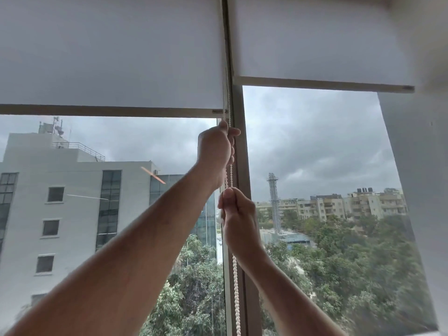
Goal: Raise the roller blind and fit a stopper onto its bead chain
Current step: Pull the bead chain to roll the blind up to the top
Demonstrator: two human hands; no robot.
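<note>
Both hands are on the bead chain [234, 275], which hangs near-vertical down the centre of the frame, right against the window mullion [242, 166]. The left hand [214, 151] sits higher, just under the bottom bar [109, 110] of the roller blind [109, 52], fingers curled tight around the chain. The right hand [238, 217] is lower, thumb and fingers pinched shut on the same strands. The blind covers the upper left of the frame, with plenty of glass showing below it. The chain's long axis runs straight up and down through both fists, so any pull looks to go along that line. No stopper is visible; whether either hand hides one, I cannot tell.
</note>
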